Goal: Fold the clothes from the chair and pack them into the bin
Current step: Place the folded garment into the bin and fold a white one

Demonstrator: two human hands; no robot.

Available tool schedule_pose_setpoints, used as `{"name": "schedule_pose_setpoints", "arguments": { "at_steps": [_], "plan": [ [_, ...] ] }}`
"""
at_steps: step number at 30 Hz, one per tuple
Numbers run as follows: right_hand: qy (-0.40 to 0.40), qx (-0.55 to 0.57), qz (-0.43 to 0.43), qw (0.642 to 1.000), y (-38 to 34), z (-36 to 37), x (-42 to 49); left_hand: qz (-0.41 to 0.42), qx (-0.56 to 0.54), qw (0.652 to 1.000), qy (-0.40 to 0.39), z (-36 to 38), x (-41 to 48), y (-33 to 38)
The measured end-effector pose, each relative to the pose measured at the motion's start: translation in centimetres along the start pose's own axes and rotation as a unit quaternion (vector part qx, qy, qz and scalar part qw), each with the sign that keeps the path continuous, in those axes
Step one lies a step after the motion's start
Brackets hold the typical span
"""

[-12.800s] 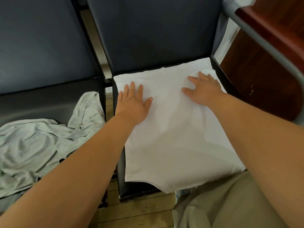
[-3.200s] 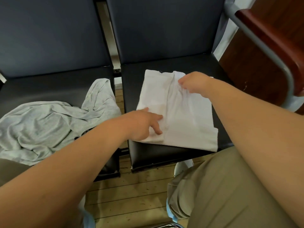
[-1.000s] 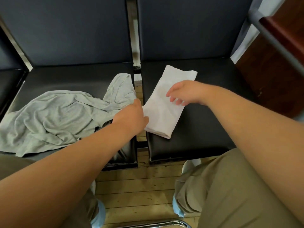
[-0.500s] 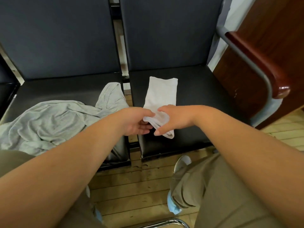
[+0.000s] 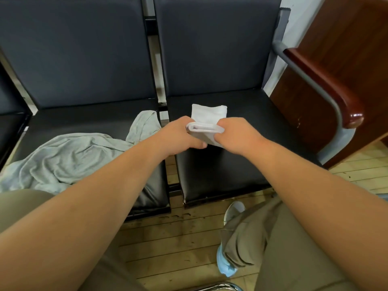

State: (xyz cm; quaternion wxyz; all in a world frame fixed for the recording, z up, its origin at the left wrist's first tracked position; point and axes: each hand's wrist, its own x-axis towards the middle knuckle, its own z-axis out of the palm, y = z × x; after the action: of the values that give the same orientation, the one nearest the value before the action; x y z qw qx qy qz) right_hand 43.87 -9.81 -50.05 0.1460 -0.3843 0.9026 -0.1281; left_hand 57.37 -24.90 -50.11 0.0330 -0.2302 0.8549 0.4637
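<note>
A row of dark padded chairs [image 5: 214,49] is seen from above, standing on a pale plank floor [image 5: 178,238], with a wood-capped armrest [image 5: 327,91] at the right end. On the right-hand seat [image 5: 220,175] lies a white garment [image 5: 209,114], already reduced to a narrow strip. Its far end rests flat on the cushion, while its near end is raised and doubled over into a thick roll of layers. That roll is gripped at both sides: the left hand [image 5: 180,135] is curled round its left edge and the right hand [image 5: 237,135] round its right edge, fingers closed on the cloth. No bin is in view.

Several things could go wrong from here. If the roll is laid down off-centre, the layers may be skewed and the bundle may end up lopsided. If one side is released early, the inner layers could spring open. The seat looks smooth, so the flat end might be dragged along while the fold is pressed.

The white garment appears thin, soft and clean, with neat stacked edges showing at the roll. A grey garment [image 5: 69,156] is left crumpled and unfolded on the left-hand seat [image 5: 84,120], one corner reaching towards the gap between the seats.
</note>
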Motion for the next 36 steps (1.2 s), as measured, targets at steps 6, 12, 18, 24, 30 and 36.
{"name": "schedule_pose_setpoints", "arguments": {
  "at_steps": [6,12,18,24,30,36],
  "plan": [
    [-0.117,0.074,-0.024,0.99,0.7,-3.3,-0.9,0.044,0.077,0.996,-0.012,-1.9,1.1,-1.4],
    [-0.124,0.228,0.004,0.966,2.2,-4.1,0.5,0.018,-0.149,0.986,-0.078,-2.2,1.7,-1.7],
    [-0.012,0.193,0.049,0.98,3.9,-0.7,4.3,-0.037,-0.123,0.992,0.007,1.4,4.6,-3.9],
    [-0.018,0.128,0.063,0.99,5.9,2.4,6.7,-0.055,-0.015,0.998,0.018,3.4,5.4,-6.3],
    [-0.024,0.092,0.069,0.993,6.6,3.6,7.9,-0.078,0.077,0.992,0.058,4.2,6.0,-6.7],
    [-0.073,0.04,0.085,0.993,6.4,4.1,7.7,-0.125,0.082,0.987,0.061,4.4,6.2,-7.2]
  ]
}}
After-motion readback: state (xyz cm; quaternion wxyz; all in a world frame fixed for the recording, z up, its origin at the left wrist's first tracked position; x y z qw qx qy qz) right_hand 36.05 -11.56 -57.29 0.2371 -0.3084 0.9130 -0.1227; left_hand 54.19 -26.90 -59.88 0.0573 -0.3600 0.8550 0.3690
